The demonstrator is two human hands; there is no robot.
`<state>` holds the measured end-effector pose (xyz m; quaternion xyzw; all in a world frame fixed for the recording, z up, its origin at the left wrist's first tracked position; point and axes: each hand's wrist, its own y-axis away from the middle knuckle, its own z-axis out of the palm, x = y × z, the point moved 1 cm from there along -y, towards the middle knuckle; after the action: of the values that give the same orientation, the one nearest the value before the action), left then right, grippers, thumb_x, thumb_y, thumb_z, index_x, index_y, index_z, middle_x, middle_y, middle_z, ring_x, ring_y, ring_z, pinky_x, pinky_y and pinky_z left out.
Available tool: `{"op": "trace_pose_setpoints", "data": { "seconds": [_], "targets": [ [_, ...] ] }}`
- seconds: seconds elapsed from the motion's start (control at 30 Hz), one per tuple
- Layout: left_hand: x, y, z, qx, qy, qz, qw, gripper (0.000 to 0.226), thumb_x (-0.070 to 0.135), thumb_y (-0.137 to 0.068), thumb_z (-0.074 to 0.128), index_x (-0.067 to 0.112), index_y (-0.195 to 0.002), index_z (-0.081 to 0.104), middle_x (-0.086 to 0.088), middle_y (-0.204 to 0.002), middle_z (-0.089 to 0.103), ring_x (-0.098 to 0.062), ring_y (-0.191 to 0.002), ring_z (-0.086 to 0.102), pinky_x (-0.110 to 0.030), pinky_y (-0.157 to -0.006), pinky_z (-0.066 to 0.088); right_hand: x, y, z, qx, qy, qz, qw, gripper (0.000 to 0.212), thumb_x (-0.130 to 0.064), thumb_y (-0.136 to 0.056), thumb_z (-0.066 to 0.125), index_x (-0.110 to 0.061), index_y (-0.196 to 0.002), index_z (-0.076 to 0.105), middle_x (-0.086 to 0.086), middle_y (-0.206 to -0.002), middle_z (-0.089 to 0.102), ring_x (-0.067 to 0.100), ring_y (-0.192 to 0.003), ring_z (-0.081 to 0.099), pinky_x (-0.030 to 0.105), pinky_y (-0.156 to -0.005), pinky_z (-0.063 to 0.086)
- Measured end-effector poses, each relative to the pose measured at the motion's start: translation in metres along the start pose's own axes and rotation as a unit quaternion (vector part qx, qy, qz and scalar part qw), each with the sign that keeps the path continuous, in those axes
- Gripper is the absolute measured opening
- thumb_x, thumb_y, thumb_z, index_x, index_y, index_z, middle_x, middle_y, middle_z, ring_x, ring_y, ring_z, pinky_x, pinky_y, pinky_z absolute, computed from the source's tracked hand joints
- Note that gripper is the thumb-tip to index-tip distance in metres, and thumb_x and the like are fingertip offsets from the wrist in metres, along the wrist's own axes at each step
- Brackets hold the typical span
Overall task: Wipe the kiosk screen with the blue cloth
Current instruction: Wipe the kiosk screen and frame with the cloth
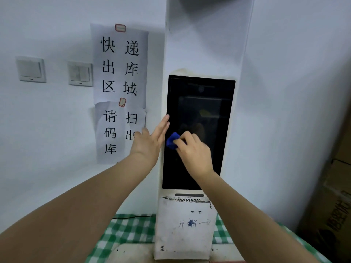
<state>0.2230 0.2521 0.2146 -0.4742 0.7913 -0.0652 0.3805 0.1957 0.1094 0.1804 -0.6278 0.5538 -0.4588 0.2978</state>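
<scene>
The white kiosk (185, 228) stands upright in front of me, with a tall black screen (205, 103) set in its upper half. My right hand (193, 150) is shut on a bunched blue cloth (171, 141) and presses it against the left side of the screen, about halfway down. Only the cloth's left part shows beyond my fingers. My left hand (150, 141) is open with fingers straight, its fingertips resting on the kiosk's left edge beside the screen.
Paper notices (119, 67) with black characters hang on the wall left of the kiosk, past two light switches (31, 69). A green checked cloth (129, 230) covers the surface under the kiosk. Cardboard boxes (334, 205) stand at the right.
</scene>
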Motion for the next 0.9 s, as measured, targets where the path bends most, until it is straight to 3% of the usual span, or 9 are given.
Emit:
{"op": "trace_pose_setpoints", "data": {
  "seconds": [0.1, 0.23, 0.33, 0.47, 0.57, 0.7, 0.9],
  "targets": [
    [-0.001, -0.001, 0.003, -0.005, -0.026, -0.01, 1.0, 0.091, -0.003, -0.088, 0.044, 0.01, -0.148, -0.023, -0.009, -0.144, -0.047, -0.019, -0.068, 0.047, -0.026, -0.057, 0.036, -0.005, 0.023, 0.013, -0.019, 0.0, -0.046, 0.999, 0.022, -0.009, -0.066, 0.079, -0.015, -0.085, 0.069, 0.002, -0.082, 0.058, 0.02, -0.066, 0.053, 0.025, -0.041, 0.029],
    [-0.002, -0.001, 0.004, -0.011, -0.029, -0.007, 1.0, 0.094, -0.006, -0.086, 0.044, 0.01, -0.147, -0.026, -0.01, -0.139, -0.051, -0.018, -0.064, 0.052, -0.025, -0.056, 0.042, -0.004, 0.032, 0.015, -0.059, 0.009, -0.105, 0.993, 0.024, -0.01, -0.064, 0.081, -0.017, -0.085, 0.07, 0.0, -0.082, 0.057, 0.018, -0.068, 0.052, 0.025, -0.044, 0.028],
    [-0.001, 0.0, 0.004, -0.01, -0.022, -0.004, 1.0, 0.095, -0.007, -0.085, 0.044, 0.01, -0.147, -0.026, -0.01, -0.14, -0.051, -0.018, -0.063, 0.053, -0.024, -0.055, 0.041, -0.003, 0.014, 0.006, -0.016, -0.001, -0.066, 0.998, 0.018, -0.009, -0.069, 0.077, -0.016, -0.084, 0.069, 0.0, -0.081, 0.058, 0.018, -0.066, 0.052, 0.024, -0.043, 0.024],
    [0.0, -0.001, 0.004, -0.003, -0.03, -0.006, 1.0, 0.093, -0.006, -0.086, 0.043, 0.011, -0.147, -0.024, -0.01, -0.141, -0.05, -0.018, -0.048, 0.034, -0.025, -0.052, 0.035, -0.008, 0.001, 0.01, 0.008, 0.009, -0.039, 0.999, 0.018, -0.006, -0.07, 0.076, -0.014, -0.083, 0.068, 0.002, -0.081, 0.058, 0.018, -0.065, 0.05, 0.024, -0.043, 0.024],
    [-0.001, -0.003, 0.007, 0.002, -0.037, -0.011, 0.999, 0.094, -0.007, -0.086, 0.044, 0.012, -0.147, -0.025, -0.008, -0.143, -0.049, -0.018, -0.047, 0.03, -0.025, -0.051, 0.033, -0.013, 0.016, 0.015, 0.001, 0.007, -0.06, 0.998, 0.021, -0.006, -0.066, 0.077, -0.014, -0.082, 0.067, 0.002, -0.08, 0.057, 0.019, -0.065, 0.051, 0.025, -0.043, 0.028],
    [-0.002, -0.003, 0.008, 0.001, -0.032, -0.011, 0.999, 0.094, -0.007, -0.086, 0.044, 0.013, -0.147, -0.025, -0.008, -0.14, -0.05, -0.018, -0.049, 0.033, -0.025, -0.052, 0.035, -0.016, 0.032, 0.017, -0.043, 0.016, -0.148, 0.988, 0.022, -0.004, -0.063, 0.078, -0.013, -0.078, 0.066, 0.003, -0.078, 0.056, 0.021, -0.064, 0.051, 0.028, -0.042, 0.031],
    [0.001, -0.001, 0.003, -0.005, -0.031, 0.001, 1.0, 0.093, -0.007, -0.087, 0.044, 0.011, -0.147, -0.025, -0.009, -0.145, -0.048, -0.018, -0.061, 0.047, -0.025, -0.054, 0.039, -0.007, 0.007, 0.003, -0.027, 0.018, -0.045, 0.998, 0.022, -0.008, -0.065, 0.079, -0.015, -0.082, 0.068, 0.001, -0.081, 0.057, 0.019, -0.066, 0.052, 0.024, -0.044, 0.022]
  ]
}}
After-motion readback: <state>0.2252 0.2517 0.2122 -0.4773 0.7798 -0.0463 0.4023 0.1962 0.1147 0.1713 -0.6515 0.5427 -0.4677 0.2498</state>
